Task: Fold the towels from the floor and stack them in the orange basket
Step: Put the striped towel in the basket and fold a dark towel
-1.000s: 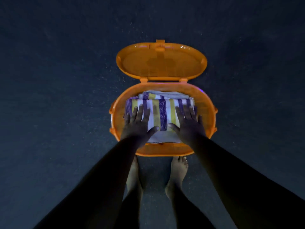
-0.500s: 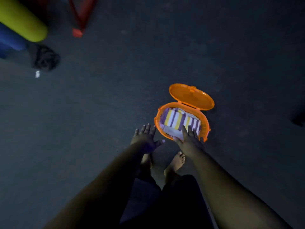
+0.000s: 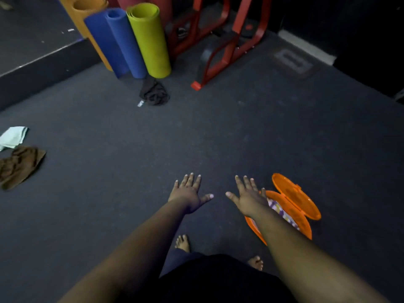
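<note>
Since the earlier frames both hands have been lifted off the striped towel and out of the orange basket (image 3: pixel 306 226), and the view has been raised to take in more of the room. The left hand (image 3: pixel 188 194) is held palm down above the dark carpet to the left of the basket, fingers straight and spread, thumb pointed toward the basket; nothing is gripped. The right hand (image 3: pixel 248 196) is stretched forward over the basket's near-left rim, fingers likewise straight and splayed, with nothing held. Both forearms are extended forward from the bottom of the view. The folded purple, yellow and white striped towel (image 3: pixel 278 209) is seen lying inside the basket, partly hidden by the right forearm, and the basket's lid (image 3: pixel 295 196) is hinged open on its far side. Far to the left of the basket, a pale green towel (image 3: pixel 13 136) and a brown towel (image 3: pixel 19 165) are left crumpled on the carpet, just beside each other.
</note>
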A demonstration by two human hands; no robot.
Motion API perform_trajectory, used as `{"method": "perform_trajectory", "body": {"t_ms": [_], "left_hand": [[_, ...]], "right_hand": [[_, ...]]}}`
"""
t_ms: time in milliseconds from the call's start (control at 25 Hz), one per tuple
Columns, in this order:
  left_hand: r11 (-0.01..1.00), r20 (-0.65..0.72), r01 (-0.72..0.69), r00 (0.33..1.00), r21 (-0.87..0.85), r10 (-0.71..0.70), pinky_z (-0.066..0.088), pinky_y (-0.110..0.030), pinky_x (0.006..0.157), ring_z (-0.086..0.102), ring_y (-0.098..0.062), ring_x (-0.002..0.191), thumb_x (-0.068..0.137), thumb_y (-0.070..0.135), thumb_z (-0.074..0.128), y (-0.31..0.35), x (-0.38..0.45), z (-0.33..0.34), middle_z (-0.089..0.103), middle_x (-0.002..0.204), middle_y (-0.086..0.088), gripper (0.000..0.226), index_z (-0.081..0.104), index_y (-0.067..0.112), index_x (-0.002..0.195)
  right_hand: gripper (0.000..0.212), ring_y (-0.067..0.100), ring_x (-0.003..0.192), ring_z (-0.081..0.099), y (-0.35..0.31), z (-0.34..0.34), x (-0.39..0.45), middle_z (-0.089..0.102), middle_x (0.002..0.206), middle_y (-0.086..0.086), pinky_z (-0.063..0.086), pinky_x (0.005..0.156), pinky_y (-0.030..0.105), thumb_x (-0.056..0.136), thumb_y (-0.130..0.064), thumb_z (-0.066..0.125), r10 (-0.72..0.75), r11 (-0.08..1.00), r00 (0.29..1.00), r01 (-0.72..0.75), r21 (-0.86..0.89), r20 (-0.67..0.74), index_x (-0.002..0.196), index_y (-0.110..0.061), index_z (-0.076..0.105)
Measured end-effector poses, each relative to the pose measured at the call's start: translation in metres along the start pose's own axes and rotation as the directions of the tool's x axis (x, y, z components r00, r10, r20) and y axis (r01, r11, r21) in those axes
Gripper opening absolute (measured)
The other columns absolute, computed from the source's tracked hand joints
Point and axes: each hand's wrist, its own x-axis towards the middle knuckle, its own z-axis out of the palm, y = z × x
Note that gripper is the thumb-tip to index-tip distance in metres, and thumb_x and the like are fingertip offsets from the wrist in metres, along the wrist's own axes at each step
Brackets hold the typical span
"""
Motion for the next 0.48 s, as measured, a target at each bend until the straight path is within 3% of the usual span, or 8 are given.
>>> {"method": "perform_trajectory", "body": {"t_ms": [280, 480], "left_hand": [[0.992, -0.115, 0.089, 0.988, -0.086, -0.098, 0.001, -0.05, 0.127, -0.008, -0.024, 0.158, 0.087, 0.087, 0.022, -0.142, -0.008, -0.068, -0.01, 0.171, -0.006, 0.103, -0.009, 0.022, 0.162], [0.976, -0.163, 0.154, 0.97, -0.156, -0.179, 0.002, -0.05, 0.126, -0.006, -0.024, 0.158, 0.086, 0.088, 0.023, -0.213, 0.027, -0.122, -0.008, 0.171, -0.006, 0.105, -0.006, 0.022, 0.163]], "right_hand": [[0.086, 0.022, 0.157, -0.008, -0.161, -0.054, 0.054, -0.007, 0.171, -0.002, 0.003, 0.123, 0.059, 0.092, -0.08, 0.025, -0.125, 0.99, 0.992, 0.123, -0.071, -0.023, 0.16, -0.037, -0.005], [0.087, 0.022, 0.157, -0.008, -0.236, -0.092, 0.117, -0.007, 0.171, -0.002, 0.003, 0.122, 0.06, 0.091, -0.081, 0.025, -0.195, 0.976, 0.98, 0.191, -0.101, -0.028, 0.16, -0.038, -0.006]]}}
